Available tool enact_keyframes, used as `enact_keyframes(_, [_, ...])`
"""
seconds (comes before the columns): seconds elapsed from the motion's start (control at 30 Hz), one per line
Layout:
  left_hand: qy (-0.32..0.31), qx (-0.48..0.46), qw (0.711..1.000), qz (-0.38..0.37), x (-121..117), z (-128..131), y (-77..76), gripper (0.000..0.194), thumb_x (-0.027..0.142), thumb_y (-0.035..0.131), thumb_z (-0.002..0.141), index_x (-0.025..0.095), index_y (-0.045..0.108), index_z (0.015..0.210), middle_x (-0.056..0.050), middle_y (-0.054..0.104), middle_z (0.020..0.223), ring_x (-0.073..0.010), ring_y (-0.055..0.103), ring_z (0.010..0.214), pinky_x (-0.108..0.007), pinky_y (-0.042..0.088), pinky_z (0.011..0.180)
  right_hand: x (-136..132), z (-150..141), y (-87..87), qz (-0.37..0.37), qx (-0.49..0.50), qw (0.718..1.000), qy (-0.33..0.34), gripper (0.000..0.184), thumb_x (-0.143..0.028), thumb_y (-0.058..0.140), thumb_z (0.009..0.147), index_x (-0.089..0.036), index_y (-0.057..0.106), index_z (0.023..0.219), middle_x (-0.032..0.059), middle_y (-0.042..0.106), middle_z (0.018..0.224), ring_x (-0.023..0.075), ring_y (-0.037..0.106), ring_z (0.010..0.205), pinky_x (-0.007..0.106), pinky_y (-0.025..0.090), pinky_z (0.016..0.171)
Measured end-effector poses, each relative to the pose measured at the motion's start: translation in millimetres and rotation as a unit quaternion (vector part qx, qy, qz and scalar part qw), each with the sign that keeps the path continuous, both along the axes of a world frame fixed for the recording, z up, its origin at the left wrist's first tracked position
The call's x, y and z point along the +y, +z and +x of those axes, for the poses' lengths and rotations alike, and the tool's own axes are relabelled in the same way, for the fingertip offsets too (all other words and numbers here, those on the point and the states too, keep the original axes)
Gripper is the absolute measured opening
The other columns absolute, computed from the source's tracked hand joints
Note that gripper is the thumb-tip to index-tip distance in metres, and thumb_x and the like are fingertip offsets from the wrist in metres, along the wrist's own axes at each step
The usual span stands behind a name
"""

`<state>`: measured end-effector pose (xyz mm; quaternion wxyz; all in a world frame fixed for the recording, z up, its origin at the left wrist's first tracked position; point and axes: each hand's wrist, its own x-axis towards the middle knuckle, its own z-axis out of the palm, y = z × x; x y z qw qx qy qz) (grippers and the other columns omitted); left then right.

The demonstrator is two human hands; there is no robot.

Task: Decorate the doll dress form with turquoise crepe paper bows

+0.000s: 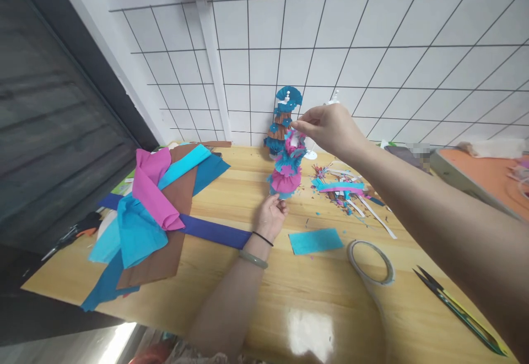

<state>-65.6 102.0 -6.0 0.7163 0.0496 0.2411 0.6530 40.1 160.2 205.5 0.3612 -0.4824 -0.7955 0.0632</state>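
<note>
The paper tower [286, 179] is over the bench [231, 303], its base at the left hand [270, 218], likely for steadiness, though I cannot tell whether that grip is closed, while the right hand's [328, 127] fingertips press together at its top.

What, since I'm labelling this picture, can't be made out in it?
Head view:
Blue-brown paper piece: partly behind the pink-blue paper piece.
White object: mostly hidden by the right hand.
Orange surface: cut off by the right edge.
Paper scraps: too small to count.
</note>
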Motion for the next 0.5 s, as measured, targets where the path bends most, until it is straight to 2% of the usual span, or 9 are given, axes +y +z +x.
enact_keyframes(0.33, [-0.001, -0.010, 1.000, -0.011, -0.5, -0.4, 1.5, 0.009, 0.015, 0.057, 0.065, 0.015, 0.048, 0.068, 0.001, 0.047, 0.062, -0.0089, 0.046, 0.055, -0.022, 0.030, 0.050, -4.4, -0.1, 0.5, -0.013, -0.009, 1.000, 0.026, 0.032, -0.039, 0.052, 0.078, -0.011, 0.068, 0.076, 0.0029, 0.059, 0.058, 0.0112, 0.048, 0.051, 0.025, 0.033, 0.049])
enact_keyframes(0.5, [-0.001, -0.021, 1.000, -0.001, -1.6, -2.7, 3.0, 0.004, 0.017, 0.051, 0.068, 0.015, 0.048, 0.068, 0.000, 0.048, 0.063, -0.0099, 0.047, 0.056, -0.023, 0.032, 0.051, -1.5, -0.4, -1.6, -0.018, 0.010, 0.999, 0.045, 0.029, -0.035, 0.053, 0.079, -0.011, 0.069, 0.085, 0.0050, 0.065, 0.068, 0.0134, 0.053, 0.059, 0.027, 0.037, 0.054])
